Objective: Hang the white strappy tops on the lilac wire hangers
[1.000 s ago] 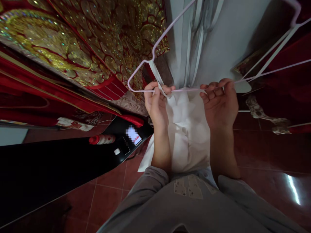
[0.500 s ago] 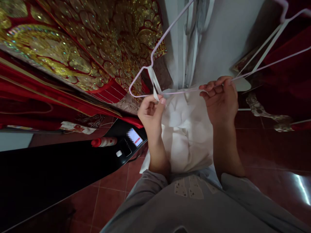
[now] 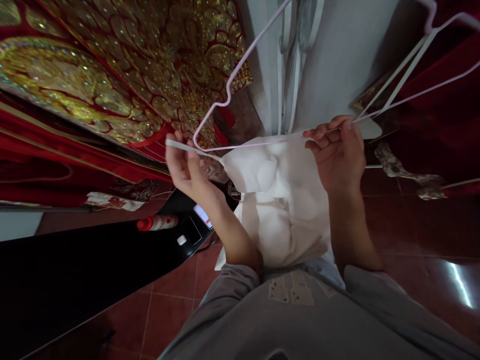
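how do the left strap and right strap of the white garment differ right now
The left strap is off the notch of the hanger and held by the left hand; the right strap sits in the hanger's opposite notch. The left strap runs sideways as one band, while the right strap slants down as two strands in a narrow V. Both are thin and whitish.

Matt white cloth [image 3: 305,200], smooth pink hanger [image 3: 228,89]

The garment [image 3: 300,210] sits beside the hanger [image 3: 228,91], right of the table [image 3: 82,265] on which the bottle [image 3: 160,222] lies.
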Available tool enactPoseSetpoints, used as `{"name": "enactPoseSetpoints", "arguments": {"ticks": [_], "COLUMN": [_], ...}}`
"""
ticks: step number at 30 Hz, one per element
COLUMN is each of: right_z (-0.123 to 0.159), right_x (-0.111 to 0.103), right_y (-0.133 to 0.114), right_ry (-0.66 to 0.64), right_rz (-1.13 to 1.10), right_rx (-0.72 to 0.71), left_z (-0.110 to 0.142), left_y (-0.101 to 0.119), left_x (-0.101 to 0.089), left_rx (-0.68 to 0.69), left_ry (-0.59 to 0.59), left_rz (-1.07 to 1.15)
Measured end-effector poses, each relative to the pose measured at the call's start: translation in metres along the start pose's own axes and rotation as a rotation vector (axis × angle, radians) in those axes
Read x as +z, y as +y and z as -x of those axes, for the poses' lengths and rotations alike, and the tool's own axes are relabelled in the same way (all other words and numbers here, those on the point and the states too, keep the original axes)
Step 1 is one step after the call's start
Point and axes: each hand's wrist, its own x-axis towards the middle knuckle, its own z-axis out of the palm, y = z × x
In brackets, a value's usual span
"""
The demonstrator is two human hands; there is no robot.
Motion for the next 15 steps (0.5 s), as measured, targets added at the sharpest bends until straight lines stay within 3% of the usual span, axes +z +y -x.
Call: {"name": "enactPoseSetpoints", "arguments": {"ticks": [3, 7, 13, 15], "right_z": [-0.002, -0.002, 0.014, 0.014], "right_x": [0.001, 0.001, 0.004, -0.004], "right_y": [0.007, 0.012, -0.016, -0.023], "right_ry": [-0.034, -0.092, -0.017, 0.101], "right_rz": [-0.003, 0.092, 0.110, 0.216], "right_rx": [-0.023, -0.036, 0.043, -0.062], "left_z": [0.017, 0.034, 0.036, 0.035], "left_y": [-0.014, -0.011, -0.009, -0.011], "left_x": [0.003, 0.024, 0.037, 0.038], "left_rx": [-0.187, -0.350, -0.366, -0.373], "left_ry": [-0.148, -0.389, -0.356, -0.341], "left_rz": [-0.011, 0.099, 0.142, 0.135]}}
